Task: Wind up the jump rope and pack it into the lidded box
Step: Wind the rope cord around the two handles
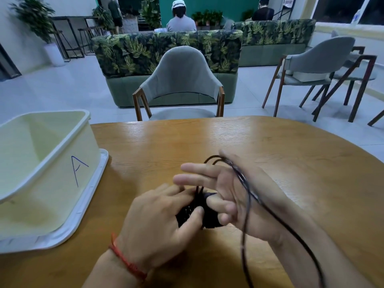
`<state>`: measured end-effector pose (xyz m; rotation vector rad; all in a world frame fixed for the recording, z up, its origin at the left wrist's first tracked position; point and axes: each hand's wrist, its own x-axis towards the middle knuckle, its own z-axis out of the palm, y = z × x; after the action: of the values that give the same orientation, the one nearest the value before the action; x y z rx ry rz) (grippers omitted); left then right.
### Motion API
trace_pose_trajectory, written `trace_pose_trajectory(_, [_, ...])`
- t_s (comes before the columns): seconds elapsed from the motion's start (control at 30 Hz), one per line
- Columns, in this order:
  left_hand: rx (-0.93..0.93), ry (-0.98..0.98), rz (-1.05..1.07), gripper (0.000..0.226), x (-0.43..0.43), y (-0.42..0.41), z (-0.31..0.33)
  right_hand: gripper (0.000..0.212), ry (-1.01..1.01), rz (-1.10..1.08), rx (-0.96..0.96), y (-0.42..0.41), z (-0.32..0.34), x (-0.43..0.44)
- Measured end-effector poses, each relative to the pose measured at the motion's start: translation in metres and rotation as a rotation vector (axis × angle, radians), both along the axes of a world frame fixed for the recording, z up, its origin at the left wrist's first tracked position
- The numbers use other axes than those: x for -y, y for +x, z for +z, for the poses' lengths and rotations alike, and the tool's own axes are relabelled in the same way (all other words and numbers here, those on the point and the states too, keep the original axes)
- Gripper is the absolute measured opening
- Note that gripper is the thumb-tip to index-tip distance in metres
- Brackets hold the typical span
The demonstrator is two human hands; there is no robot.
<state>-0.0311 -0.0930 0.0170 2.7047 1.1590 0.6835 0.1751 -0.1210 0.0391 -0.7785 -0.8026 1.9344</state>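
One jump rope (246,196), two hands, one box (47,163).

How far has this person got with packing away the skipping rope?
Partly wound: both hands, left hand and right hand, hold the black handles together, while loose rope trails over the right wrist. The box sits open and empty on its lid. Finishing winding, packing and closing remain.

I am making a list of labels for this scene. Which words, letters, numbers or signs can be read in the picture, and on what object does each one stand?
"A": one handwritten blue letter on the side wall of the pale yellow box at the left of the table.
Sign on the far back wall, upper right: it bears marks, but they are too small and blurred to read.
No other text is readable.
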Motion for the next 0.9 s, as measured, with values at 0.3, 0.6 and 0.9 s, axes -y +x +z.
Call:
trace_pose_trajectory(0.3, [0.438, -0.259, -0.114, 0.040, -0.001, -0.009, -0.006, 0.049, 0.269, -0.197, 0.721, 0.007, -0.016, -0.007])
trace_pose_trajectory(0.6, [0.982, -0.791, -0.144, 0.056, -0.015, -0.011, -0.002, 0.032, 0.710, -0.428, 1.284, -0.012, -0.028, -0.005])
trace_pose_trajectory(0.9, [0.993, -1.111, -0.175, 0.088, -0.018, -0.014, 0.002, 0.026, 0.749, -0.770, 1.259, -0.014, -0.033, -0.005])
